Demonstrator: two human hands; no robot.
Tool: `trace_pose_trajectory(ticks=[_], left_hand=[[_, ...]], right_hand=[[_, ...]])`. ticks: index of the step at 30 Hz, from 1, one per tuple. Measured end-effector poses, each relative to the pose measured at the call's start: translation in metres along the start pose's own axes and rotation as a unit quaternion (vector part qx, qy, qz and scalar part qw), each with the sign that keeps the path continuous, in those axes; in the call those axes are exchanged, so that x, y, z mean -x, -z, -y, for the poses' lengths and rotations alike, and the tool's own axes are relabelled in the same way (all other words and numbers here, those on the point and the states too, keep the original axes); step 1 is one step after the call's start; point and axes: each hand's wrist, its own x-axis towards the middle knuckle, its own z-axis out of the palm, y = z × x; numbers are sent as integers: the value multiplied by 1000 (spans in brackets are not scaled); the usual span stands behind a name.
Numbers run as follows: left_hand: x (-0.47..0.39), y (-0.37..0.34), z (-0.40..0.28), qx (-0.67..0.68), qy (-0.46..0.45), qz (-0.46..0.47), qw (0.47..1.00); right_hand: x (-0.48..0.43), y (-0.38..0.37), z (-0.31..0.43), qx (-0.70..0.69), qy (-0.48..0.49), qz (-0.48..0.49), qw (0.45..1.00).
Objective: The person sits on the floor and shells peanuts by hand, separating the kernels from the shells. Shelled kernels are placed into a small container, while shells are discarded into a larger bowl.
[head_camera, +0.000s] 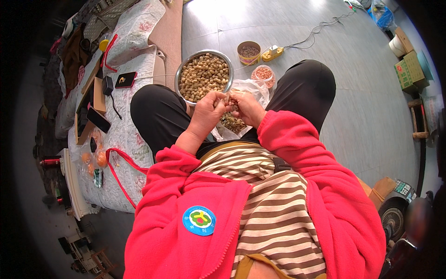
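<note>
My left hand (208, 111) and my right hand (248, 107) meet between the knees, fingertips pinched together around a peanut (227, 100). The fingers hide most of it, and pinkish kernels show at the right fingertips. Beneath the hands, an opened white plastic bag (257, 89) holds broken peanut shells (232, 122). Just beyond my left hand stands a steel bowl (230, 77) heaped with unshelled peanuts (204, 76). A clear plastic jar (271, 82) of shelled pink peanuts (263, 74) is beyond my right hand.
A round tin (249, 61) with dark contents stands beside a yellow power strip (273, 54), whose cable (315, 32) crosses the floor. At left, a quilted bed cover (134, 104) bears a phone (99, 119), a red-edged device (125, 80), a cardboard box (99, 96) and bagged oranges (101, 158).
</note>
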Motion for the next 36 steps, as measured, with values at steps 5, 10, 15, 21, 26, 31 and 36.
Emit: trace_pose_trajectory(ticks=[5,10,15,21,26,31,36], left_hand=[[-3,10,8,313,259,58,912],[-6,15,25,480,343,91,802],[-9,16,27,520,355,116,768],[-9,16,32,521,348,135,768],[-10,14,36,494,350,177,776],[-6,15,46,499,337,199,774],[-5,11,35,516,303,123,792]], right_hand=[[-6,11,-1,31,54,-103,993],[4,4,7,68,73,-36,994],[-3,-5,-5,274,241,8,931],[12,-7,-4,598,318,8,735],[13,-1,-2,715,371,43,592],[24,-11,9,742,365,59,559],[9,-7,-1,553,353,17,754]])
